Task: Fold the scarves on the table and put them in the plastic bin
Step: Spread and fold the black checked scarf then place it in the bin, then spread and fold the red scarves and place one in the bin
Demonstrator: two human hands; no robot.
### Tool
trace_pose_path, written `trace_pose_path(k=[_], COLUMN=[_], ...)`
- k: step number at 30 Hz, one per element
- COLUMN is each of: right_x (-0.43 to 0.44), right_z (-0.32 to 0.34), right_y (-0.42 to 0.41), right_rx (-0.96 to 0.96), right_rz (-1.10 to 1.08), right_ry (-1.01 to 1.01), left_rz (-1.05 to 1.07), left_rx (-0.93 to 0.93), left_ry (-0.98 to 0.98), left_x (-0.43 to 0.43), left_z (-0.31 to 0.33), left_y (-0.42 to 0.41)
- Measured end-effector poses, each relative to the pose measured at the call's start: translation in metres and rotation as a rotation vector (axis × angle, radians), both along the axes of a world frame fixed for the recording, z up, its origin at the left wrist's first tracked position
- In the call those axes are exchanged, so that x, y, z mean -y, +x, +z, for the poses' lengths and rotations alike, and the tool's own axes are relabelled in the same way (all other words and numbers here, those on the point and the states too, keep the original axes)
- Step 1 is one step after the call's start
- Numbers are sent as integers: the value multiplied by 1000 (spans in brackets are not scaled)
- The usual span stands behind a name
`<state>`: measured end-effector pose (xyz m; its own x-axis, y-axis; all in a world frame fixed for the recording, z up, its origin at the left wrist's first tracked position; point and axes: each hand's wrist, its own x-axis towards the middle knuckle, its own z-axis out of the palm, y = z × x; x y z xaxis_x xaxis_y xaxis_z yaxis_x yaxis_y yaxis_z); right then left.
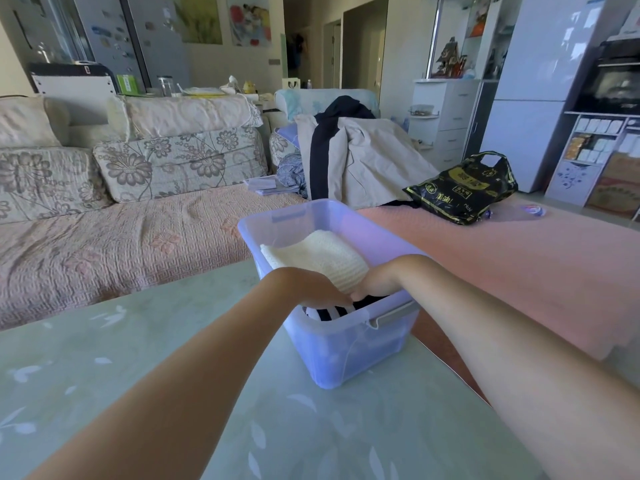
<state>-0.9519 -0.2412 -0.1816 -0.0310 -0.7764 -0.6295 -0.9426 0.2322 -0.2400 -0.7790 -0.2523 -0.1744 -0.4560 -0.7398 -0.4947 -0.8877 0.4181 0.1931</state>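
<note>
The task looks almost finished. The pale green patterned table (104,341) shows no loose scarf on the part in view. The translucent blue plastic bin (346,355), standing at the table's far right edge, already holds two scarves. A folded cream knitted scarf (318,252) fills its middle and far end. A dark navy and white striped scarf (332,311) sits against the near wall, partly under the hands. Judging by this, what remains is to settle this last piece and draw the hands out.

Both hands reach down inside the bin's near end and meet there. The left hand (322,292) lies with its fingers straight and pressed together, resting on the near edge of the cream scarf above the striped one. The right hand (375,285) touches the same spot, but its fingers dip out of sight, so I cannot tell whether they pinch or only press.
</note>
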Motion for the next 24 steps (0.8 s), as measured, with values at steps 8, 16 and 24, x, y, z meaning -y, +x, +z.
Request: trace_pose_path(k=[8, 16, 24], right_x=[-5, -42, -91], right_z=[13, 67, 98], right_y=[5, 38, 193], right_rx=[63, 385, 484], right_rz=[-40, -76, 82], right_ry=[-351, -633, -662], left_rz=[45, 259, 465], left_rx=[-207, -748, -813], left_ry=[-252, -336, -445], left_x=[-10, -39, -95], left_z=[9, 47, 70], left_y=[3, 65, 207])
